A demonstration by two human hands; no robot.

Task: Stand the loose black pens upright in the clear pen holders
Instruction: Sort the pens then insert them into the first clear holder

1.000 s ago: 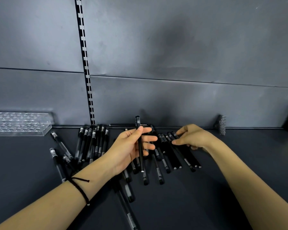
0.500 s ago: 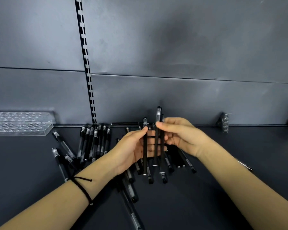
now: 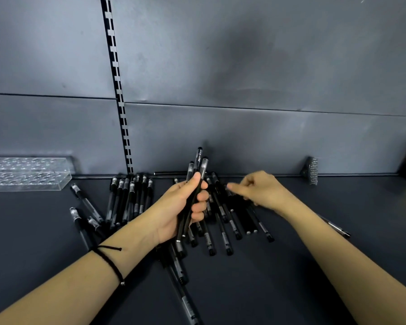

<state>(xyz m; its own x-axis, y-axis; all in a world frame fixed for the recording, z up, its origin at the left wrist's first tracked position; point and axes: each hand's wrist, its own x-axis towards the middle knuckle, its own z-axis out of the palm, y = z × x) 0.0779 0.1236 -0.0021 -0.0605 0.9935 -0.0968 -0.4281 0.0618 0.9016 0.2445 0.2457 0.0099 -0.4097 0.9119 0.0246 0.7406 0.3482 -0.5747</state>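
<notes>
Three pens (image 3: 199, 158) gripped upright in left hand (image 3: 181, 207); right hand (image 3: 258, 191), released, is over pile (image 3: 224, 235).

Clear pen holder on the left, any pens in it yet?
Empty where visible: the clear pen holder shows only bare holes, nothing black inside; its left end is cropped.

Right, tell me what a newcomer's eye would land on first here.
At the centre, the left hand grips a bunch of black pens upright above the dark shelf. Beneath and around it, loose pens lie scattered, with the right hand reaching over them. At the far left, against the wall, sits a clear pen holder with no pens visible in it.
</notes>
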